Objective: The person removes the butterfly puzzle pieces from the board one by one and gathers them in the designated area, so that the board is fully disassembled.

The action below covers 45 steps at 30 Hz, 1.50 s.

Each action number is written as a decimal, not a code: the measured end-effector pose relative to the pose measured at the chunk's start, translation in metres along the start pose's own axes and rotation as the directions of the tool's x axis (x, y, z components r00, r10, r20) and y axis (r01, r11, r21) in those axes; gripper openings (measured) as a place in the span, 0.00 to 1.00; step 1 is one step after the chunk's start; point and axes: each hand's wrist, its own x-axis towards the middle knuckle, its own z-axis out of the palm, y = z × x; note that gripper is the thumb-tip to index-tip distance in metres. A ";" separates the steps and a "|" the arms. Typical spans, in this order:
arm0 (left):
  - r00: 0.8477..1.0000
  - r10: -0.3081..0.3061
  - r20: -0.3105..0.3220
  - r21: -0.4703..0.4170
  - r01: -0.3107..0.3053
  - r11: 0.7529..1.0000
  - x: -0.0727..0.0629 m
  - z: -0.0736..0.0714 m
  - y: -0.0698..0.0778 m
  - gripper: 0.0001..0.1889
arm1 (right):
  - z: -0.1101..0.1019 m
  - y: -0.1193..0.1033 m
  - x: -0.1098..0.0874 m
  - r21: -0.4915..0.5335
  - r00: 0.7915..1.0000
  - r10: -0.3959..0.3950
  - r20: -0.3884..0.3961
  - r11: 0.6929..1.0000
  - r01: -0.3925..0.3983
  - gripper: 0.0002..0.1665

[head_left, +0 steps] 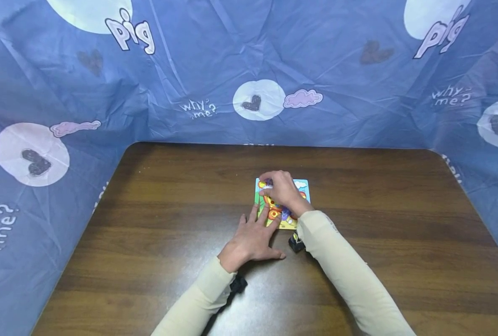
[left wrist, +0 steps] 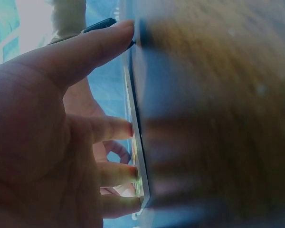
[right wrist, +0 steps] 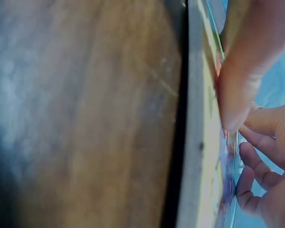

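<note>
Cartoon puzzle board (head_left: 284, 214) on the desk (head_left: 181, 210), under both hands
The left hand (head_left: 253, 238) lies spread, fingertips on the board; beyond, the right hand (head_left: 283, 186) bends over it, any pinch unclear. Too little left-hand pressure could let it skid.

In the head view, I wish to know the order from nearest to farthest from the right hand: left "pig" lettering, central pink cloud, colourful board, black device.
1. Colourful board: partly beneath the right hand.
2. Black device: beside the right cuff.
3. Central pink cloud: on the backdrop.
4. Left "pig" lettering: upper left.
</note>
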 end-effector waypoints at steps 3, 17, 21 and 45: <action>1.000 0.000 -0.004 0.007 0.000 1.000 0.000 -0.001 0.000 0.51 | 0.000 0.000 0.001 0.011 1.000 0.015 0.006 1.000 -0.015 0.22; 1.000 0.002 0.016 0.002 -0.002 1.000 -0.001 -0.001 0.002 0.51 | -0.004 -0.002 0.007 0.029 0.993 0.024 0.111 0.999 -0.027 0.29; 1.000 0.001 0.018 -0.003 -0.001 1.000 -0.001 -0.002 0.002 0.51 | -0.005 -0.004 0.008 0.019 0.991 0.048 0.129 0.999 -0.051 0.30; 1.000 0.003 0.022 0.006 -0.004 1.000 0.000 -0.002 -0.001 0.51 | -0.008 0.001 0.006 -0.002 0.992 -0.013 0.126 1.000 0.013 0.27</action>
